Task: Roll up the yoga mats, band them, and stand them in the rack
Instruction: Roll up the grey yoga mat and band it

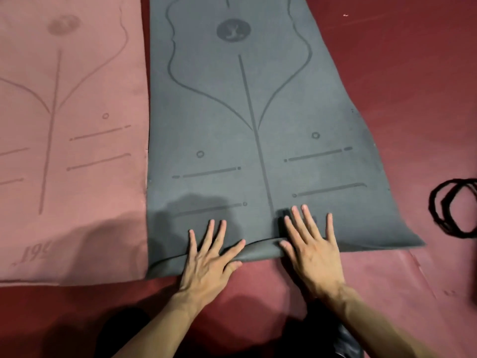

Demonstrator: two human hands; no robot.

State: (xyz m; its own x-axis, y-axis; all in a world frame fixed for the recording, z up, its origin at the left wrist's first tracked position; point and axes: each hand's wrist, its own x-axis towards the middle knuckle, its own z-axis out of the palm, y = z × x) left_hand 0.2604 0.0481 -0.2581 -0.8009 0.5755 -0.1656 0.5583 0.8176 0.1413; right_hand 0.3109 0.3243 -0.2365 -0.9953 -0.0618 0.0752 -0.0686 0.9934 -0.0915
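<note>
Where the grey yoga mat [258, 125] lies: unrolled on the floor [413, 73], stretching away from both hands, with its near end under the fingers.
Left hand [209, 257]: released and flat, fingers spread straight on top of the mat's near end; the thumb sits at the lip of the raised edge.
Right hand [309, 249]: released too, palm down, fingers splayed and pressing the mat just beside the left hand.
Near end: between the two hands the edge is lifted and curled over in a low fold; left of the left hand the corner lies flat.
Mat surface: matte dark grey, printed in a darker tone with a centre line running away from the hands, a curving leaf-like outline, short dashes and small circles on each side, and a round emblem [233, 29] far beyond the fingertips.
Pink yoga mat [72, 125]: spread flat to the left of the left hand, alongside the grey one with a narrow strip of floor between, carrying the same line pattern.
Black bands [449, 208]: looped loosely on the floor well to the right of the right hand, apart from the mat.
Floor: dark red, smooth covering, dimly lit, with hand shadows across both mats.
Writing: faint upside-down characters on the pink mat's near end, too blurred to read; the emblem's design cannot be made out.
</note>
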